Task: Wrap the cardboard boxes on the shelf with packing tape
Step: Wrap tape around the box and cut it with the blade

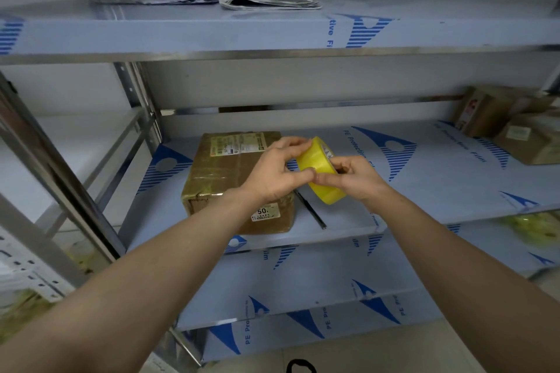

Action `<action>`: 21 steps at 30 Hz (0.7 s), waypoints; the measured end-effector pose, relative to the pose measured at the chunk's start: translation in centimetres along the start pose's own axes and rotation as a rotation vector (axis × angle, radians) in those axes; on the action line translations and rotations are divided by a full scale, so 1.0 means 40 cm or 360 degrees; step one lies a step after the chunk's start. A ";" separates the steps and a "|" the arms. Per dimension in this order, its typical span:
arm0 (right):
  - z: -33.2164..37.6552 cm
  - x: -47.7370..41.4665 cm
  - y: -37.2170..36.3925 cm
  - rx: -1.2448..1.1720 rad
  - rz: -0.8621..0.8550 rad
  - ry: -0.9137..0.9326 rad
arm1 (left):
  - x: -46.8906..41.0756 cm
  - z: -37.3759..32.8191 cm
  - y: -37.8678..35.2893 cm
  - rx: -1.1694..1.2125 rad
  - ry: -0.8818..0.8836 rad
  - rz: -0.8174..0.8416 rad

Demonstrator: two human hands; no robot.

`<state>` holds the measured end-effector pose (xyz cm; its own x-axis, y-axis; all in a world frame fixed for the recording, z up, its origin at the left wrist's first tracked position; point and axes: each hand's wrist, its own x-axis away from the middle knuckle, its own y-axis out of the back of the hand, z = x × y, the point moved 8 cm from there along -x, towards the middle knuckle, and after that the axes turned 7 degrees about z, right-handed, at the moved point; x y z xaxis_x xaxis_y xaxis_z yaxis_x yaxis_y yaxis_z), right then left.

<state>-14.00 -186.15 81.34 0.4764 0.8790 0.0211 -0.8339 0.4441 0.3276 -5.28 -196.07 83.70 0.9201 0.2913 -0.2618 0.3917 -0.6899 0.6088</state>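
At frame centre, left hand (pixel 274 169) and right hand (pixel 354 177) both pinch the tape roll (pixel 315 160), apparently hunting its loose end to pull toward the box (pixel 224 172).

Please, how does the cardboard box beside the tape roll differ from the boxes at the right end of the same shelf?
The near box lies alone, left of the tape roll; the right boxes crowd together. The near box shows almost whole, only the left hand covers part; the right boxes are cut off by the frame edge. All are brown cardboard with pale labels.
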 end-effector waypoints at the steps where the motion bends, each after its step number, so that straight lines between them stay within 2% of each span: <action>1: 0.000 -0.002 0.000 0.0002 -0.0006 -0.0020 | 0.001 0.002 0.002 -0.0027 -0.0011 -0.0047; 7: -0.001 -0.005 0.001 0.0020 -0.0043 -0.0138 | 0.006 0.019 0.023 0.0138 -0.0050 -0.0396; 10: 0.008 -0.004 -0.002 0.0146 -0.0058 -0.0138 | 0.007 0.016 0.032 0.0019 0.0049 -0.0465; 14: 0.026 -0.003 -0.006 0.0129 -0.0110 -0.0141 | 0.016 0.018 0.038 -0.0289 0.0168 -0.0446; 18: 0.055 -0.021 0.033 0.0607 -0.0356 -0.0158 | 0.027 0.024 0.024 -0.0465 0.0277 -0.0356; 21: 0.087 -0.030 0.017 0.0750 -0.0209 -0.0168 | 0.024 0.050 0.008 -0.0326 0.0421 -0.0257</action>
<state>-14.17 -187.49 84.83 0.6147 0.7878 0.0387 -0.5602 0.4014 0.7246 -4.27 -197.32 82.16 0.8050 0.5651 -0.1805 0.4997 -0.4819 0.7198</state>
